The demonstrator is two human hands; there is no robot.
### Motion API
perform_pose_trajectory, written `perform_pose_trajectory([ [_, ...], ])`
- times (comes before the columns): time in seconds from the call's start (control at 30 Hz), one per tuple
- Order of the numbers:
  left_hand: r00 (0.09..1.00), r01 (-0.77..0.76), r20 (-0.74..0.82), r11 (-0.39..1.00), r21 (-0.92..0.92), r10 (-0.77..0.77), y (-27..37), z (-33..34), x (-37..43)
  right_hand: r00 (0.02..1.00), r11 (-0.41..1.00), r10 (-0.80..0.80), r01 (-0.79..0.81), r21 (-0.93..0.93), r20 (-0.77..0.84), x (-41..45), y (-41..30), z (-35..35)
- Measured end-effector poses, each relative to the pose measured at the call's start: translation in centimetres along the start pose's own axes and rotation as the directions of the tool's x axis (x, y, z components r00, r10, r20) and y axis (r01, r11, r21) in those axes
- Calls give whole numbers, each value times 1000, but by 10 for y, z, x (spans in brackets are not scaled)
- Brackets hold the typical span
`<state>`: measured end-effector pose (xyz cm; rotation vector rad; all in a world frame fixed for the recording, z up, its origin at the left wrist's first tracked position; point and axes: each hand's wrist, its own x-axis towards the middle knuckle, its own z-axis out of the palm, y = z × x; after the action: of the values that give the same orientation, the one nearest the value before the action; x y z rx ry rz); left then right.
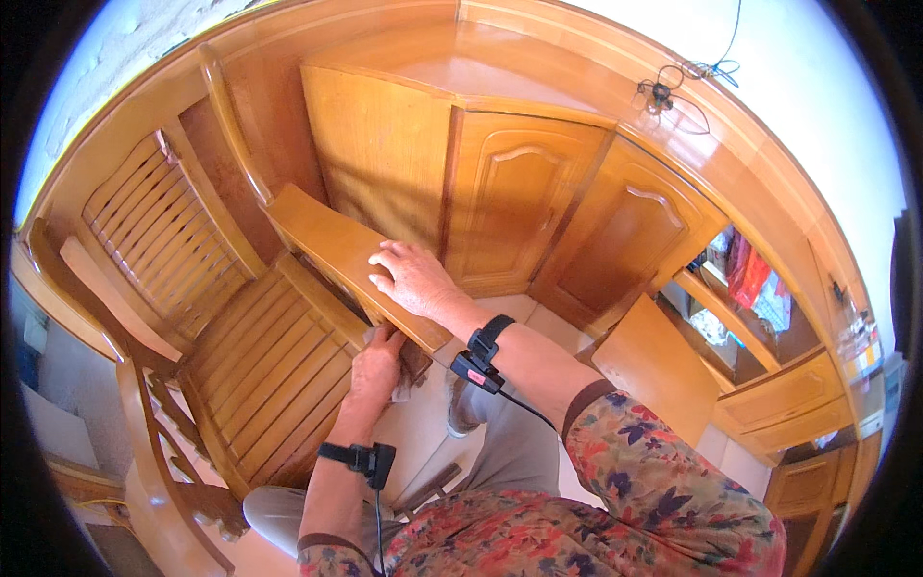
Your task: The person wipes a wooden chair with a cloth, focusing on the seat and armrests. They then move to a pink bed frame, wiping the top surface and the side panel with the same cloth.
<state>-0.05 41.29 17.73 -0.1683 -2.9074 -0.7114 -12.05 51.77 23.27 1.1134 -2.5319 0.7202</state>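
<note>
A slatted wooden armchair (274, 360) fills the left and middle of the view. My right hand (411, 278) rests on top of its broad wooden armrest (332, 234), fingers slightly curled and apart, holding nothing. Below the armrest's front end, my left hand (378, 364) is closed around a crumpled pale cloth (401, 391), of which only small parts show. This hand is beside the front corner of the seat and the armrest's support; its fingertips are partly hidden under the armrest.
Wooden cabinets with panelled doors (533, 202) stand beyond the armrest. At the right, a cabinet door (656, 368) stands open by shelves holding bags (750, 270). Black cables (660, 94) lie on the ledge above. The chair's other armrest (144, 433) curves along the left.
</note>
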Motion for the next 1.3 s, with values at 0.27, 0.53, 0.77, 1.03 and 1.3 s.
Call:
perform_pose_trajectory([
  [0.27,917,265,-127,817,-512,-377,-66,-26,-69,1000,999,6,-6,39,-15,2,-5,0],
  [0.53,751,-73,-577,827,-557,-322,-15,-104,1,963,976,83,-27,215,-257,2,12,7],
  [0.77,921,-148,-358,988,44,154,21,-58,57,932,934,95,38,355,-351,6,14,15],
  [1.03,919,-284,-288,959,-11,269,6,-72,5,968,956,122,-56,287,-217,7,16,13],
  [1.3,768,191,-620,981,-16,-160,-47,-201,-177,984,977,75,-39,210,-164,9,20,9],
])
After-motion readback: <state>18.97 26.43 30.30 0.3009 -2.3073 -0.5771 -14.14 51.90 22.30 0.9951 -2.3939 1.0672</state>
